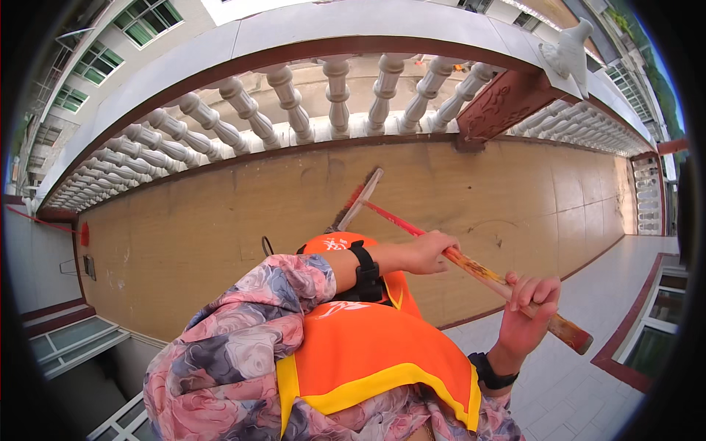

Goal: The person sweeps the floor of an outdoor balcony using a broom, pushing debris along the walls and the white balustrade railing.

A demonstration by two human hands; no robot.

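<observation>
A push broom slants across the view, its handle (480,268) red near the head and worn yellow-brown wood towards the butt end. My left hand (433,252) is closed around the middle of this handle. Higher up, close to the butt end, my right hand (530,300) grips it too. The broom head (361,199), with a pale bar and red and dark bristles, rests on the tan tiled floor (231,220). Part of its near end is hidden behind my orange apron (380,342).
A balustrade with white balusters (337,96) runs along the far side, broken by a red carved post (499,110). On its rail stands a white bird figure (571,55). At far left are a red-bristled brush (84,234) and a dustpan (89,267). Windows (656,325) line the near wall.
</observation>
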